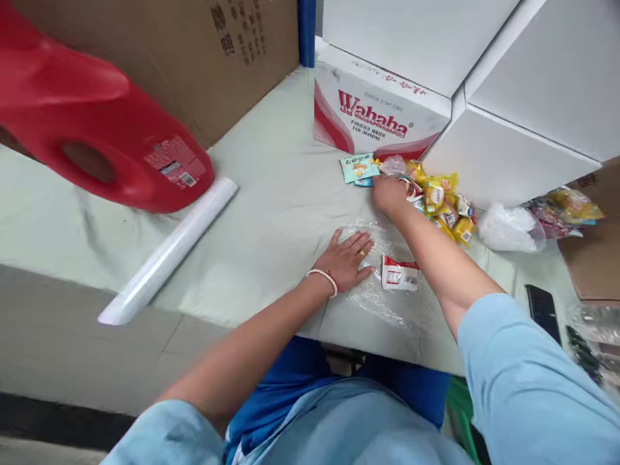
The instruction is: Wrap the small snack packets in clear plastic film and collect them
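Note:
My left hand (345,259) lies flat with fingers spread, on the left edge of a clear plastic bag or film (378,303) on the table. A small white and red snack packet (400,275) rests on that plastic, right of the hand. My right hand (388,192) reaches into a pile of small wrapped snacks (438,197), its fingers curled and mostly hidden. Whatever they grip does not show. Beside its fingertips lie a light-blue packet (359,167) and, partly covered, a darker blue packet (363,182).
A Wahaha water carton (378,110) and white boxes (523,155) stand behind the snacks. To the left are a large red jug (111,123) and a white roll (169,252). At right lie white plastic bags (511,227), more bagged items (564,210) and a black phone (543,313).

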Tool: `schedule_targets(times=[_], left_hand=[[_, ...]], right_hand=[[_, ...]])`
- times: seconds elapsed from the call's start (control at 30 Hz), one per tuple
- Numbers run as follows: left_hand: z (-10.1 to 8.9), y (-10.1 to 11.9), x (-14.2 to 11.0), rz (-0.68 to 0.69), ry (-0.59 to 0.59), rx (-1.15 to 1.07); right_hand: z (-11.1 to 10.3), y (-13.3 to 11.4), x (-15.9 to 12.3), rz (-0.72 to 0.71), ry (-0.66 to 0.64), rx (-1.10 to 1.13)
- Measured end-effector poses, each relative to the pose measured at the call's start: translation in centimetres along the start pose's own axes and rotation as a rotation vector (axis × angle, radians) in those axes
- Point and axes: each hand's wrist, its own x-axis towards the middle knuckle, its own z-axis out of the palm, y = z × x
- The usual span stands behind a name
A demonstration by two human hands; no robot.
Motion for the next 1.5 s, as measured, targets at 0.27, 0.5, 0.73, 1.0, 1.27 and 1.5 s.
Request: schedule_targets(times=[0.27,0.5,0.73,1.0,1.27,1.5], left_hand=[[0.3,-0.1,0.1,-0.004,0.029,-0.008],[0.6,-0.4,0.1,0.018,0.045,0.004],[0.1,-0.4,0.2,0.017,-0.013,0.037],[-0.4,-0.6,0.2,0.030,-0.086,0.068],[-0.5,-1.1,-0.8,0.088,-0.060,0.121],[-0.1,-0.7,-5.8,0.111,0.143,0.138]], right_hand=[[-1.3,-0.2,-2.5,-0.081,0.101,0.020],[-1.4,4.5,-8.4,0.179,0.207,0.937],[0.9,9.9,-17.1,0.291,-0.302,1.525],[1.2,15.0,-24.5,0.309,-0.504,1.467],[0.9,16.5,-33.3,-0.029,-0.913,1.254],[0.8,17.1,-35.0,0.252,-0.427,1.447]])
